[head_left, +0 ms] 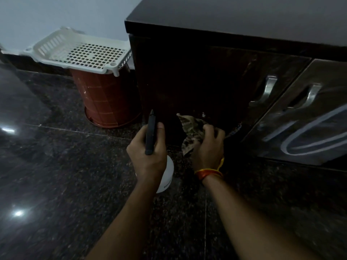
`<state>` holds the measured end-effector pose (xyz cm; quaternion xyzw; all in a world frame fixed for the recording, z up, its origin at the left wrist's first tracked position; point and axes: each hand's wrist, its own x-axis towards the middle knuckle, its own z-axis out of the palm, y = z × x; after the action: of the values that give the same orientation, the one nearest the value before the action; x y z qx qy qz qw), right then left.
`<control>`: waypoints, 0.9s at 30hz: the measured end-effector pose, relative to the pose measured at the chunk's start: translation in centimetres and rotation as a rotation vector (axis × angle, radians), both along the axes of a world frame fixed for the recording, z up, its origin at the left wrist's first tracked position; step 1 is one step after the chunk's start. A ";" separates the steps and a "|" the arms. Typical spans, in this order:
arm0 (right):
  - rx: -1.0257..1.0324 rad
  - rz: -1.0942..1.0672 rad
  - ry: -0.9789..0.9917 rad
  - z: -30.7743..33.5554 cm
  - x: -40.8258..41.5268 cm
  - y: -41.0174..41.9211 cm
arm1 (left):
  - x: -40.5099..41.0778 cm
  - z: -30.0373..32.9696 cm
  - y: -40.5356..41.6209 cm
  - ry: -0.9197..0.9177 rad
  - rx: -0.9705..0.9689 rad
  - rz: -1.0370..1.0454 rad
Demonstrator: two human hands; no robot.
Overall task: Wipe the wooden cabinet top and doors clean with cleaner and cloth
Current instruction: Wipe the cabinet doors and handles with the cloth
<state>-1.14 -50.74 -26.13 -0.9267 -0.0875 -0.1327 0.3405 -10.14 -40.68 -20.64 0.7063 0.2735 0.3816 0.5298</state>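
Note:
A dark wooden cabinet (187, 77) fills the upper right, its top (244, 19) above and two doors with metal handles (266, 91) below. My left hand (148, 154) grips a spray bottle of cleaner, with its black nozzle head (151, 132) pointing at the cabinet's left door and its white body (167, 175) showing under the hand. My right hand (208, 147) holds a crumpled patterned cloth (191, 130) against the bottom of the left door. An orange band circles the right wrist.
A red-brown bucket (105, 102) stands upside down left of the cabinet with a white perforated basket (80, 51) on it. The right door (309, 119) stands slightly ajar. Dark speckled stone floor (56, 166) spreads to the left and front.

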 end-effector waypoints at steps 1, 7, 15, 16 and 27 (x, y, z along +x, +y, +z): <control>0.071 -0.027 0.031 0.0 -0.1 0.2 | 0.1 0.1 -0.2 -0.001 0.006 0.001; 0.213 0.004 -0.152 2.1 0.3 0.6 | 0.1 0.1 -0.7 -0.023 0.000 -0.002; 0.097 0.015 -0.035 0.7 0.2 -0.8 | -0.4 -0.2 -0.8 -0.017 0.021 -0.023; 0.125 0.014 -0.053 1.0 0.2 -0.5 | -0.5 -0.2 -0.7 -0.020 0.017 -0.024; 0.189 0.060 -0.240 2.8 0.3 0.8 | -0.8 -0.4 0.4 -0.045 0.013 -0.015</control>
<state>-0.87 -49.91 -23.36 -0.8650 -0.1422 -0.2398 0.4173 -10.97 -40.31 -21.05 0.7031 0.2537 0.3951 0.5341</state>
